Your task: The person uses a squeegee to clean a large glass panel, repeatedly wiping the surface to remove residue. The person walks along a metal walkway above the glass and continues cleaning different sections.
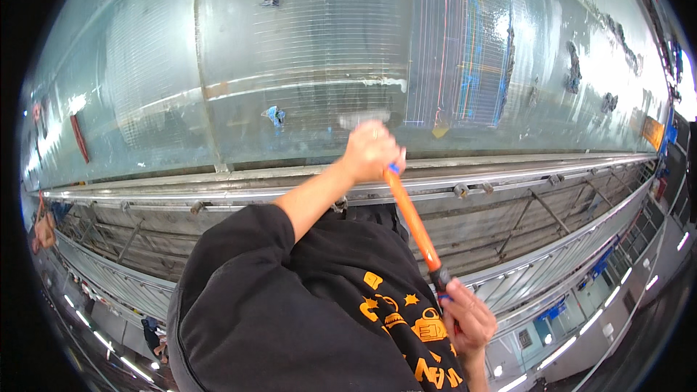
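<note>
Left hand (pixel 372 151), reaching far from a black sleeve (pixel 239 276), is closed in a fist around the upper end of an orange-handled tool (pixel 412 219), at the large curved silvery panel (pixel 305 65). The tool slants down to the right, above a metal rail (pixel 508 174); right hand (pixel 468 319), near, grips its dark lower end with fingers curled shut.

Left hand (pixel 372 151) fisted round the upper end of an orange pole (pixel 412 219), up against the big curved shiny shell (pixel 305 51), near its lower edge. Right hand (pixel 468 319) grips the pole's black lower end, low and right. Pole slants between them. Metal rail (pixel 508 174) runs along below the shell. Black shirt (pixel 290 305) with orange print fills bottom centre.
</note>
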Motion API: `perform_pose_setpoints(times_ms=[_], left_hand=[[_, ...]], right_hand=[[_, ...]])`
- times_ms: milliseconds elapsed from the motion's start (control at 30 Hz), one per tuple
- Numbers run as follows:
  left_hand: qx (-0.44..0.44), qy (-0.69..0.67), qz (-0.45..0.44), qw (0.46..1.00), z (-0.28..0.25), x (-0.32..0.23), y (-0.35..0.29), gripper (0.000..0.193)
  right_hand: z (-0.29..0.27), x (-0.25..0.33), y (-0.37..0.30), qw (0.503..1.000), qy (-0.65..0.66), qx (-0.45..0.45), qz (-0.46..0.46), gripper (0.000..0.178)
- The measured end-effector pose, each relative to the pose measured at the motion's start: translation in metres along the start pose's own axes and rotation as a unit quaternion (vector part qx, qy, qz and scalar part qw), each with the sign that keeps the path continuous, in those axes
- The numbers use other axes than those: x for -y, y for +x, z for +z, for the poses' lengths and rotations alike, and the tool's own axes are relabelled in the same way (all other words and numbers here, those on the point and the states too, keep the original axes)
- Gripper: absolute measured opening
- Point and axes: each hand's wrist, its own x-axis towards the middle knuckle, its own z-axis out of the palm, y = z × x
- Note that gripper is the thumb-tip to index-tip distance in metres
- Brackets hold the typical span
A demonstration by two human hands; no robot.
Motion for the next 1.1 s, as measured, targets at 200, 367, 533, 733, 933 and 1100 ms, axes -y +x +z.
perform_pose_setpoints(times_ms=[200, 367, 533, 733, 933, 1100], left_hand=[[-0.044, 0.058, 0.025, 0.997, -0.005, 0.124, 0.141, 0.021], [0.011, 0.007, -0.041, 0.999, -0.006, 0.032, 0.061, 0.033], [-0.045, -0.044, 0.038, 0.997, 0.009, 0.092, 0.128, 0.036], [-0.103, 0.061, 0.063, 0.991, 0.014, 0.2, 0.25, 0.024], [-0.056, -0.021, 0.004, 0.998, 0.002, 0.119, 0.168, 0.037], [-0.114, 0.022, 0.081, 0.99, 0.016, 0.202, 0.248, 0.028]], right_hand=[[0.006, 0.004, 0.134, 0.996, -0.029, -0.051, -0.064, 0.022], [-0.033, 0.027, 0.082, 0.999, -0.013, -0.001, 0.037, 0.018], [-0.026, 0.044, 0.135, 0.997, -0.019, -0.046, 0.063, 0.015], [-0.04, 0.036, 0.279, 0.994, -0.01, -0.105, -0.014, 0.019], [-0.034, 0.033, 0.181, 0.999, -0.011, -0.043, 0.004, 0.017], [-0.041, 0.067, 0.271, 0.995, -0.064, -0.073, 0.022, 0.015]])
